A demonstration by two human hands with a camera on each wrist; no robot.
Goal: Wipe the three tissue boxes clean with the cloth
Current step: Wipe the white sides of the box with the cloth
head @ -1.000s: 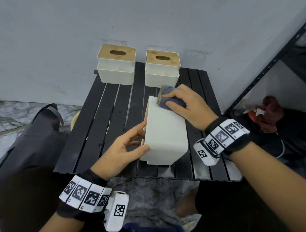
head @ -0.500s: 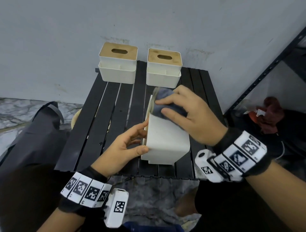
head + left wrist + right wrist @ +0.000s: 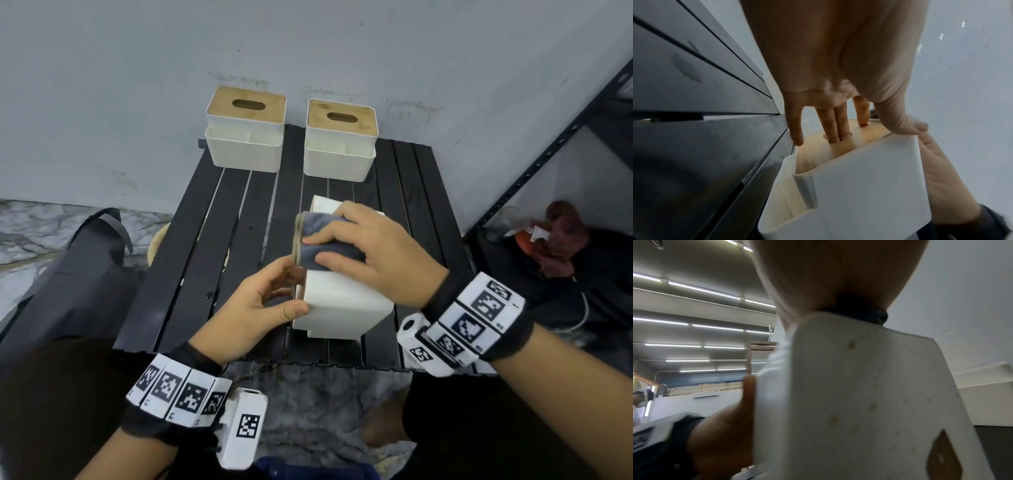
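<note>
A white tissue box lies on its side near the front of the black slatted table. My left hand grips its left side, thumb on the upper face, fingers against the wooden lid and two dipping into the slot. My right hand holds a folded grey-blue cloth and presses it on the box's upper face at the left edge. In the right wrist view the cloth shows above the box's speckled bottom face. Two more tissue boxes stand upright at the back, by the wall.
A black bag lies on the floor to the left of the table. A dark metal rack stands at the right, with a reddish bundle on its lower shelf. The grey wall runs right behind the table.
My right hand has slid the cloth from the box's far end toward me and toward its left edge. My left hand keeps the same hold.
</note>
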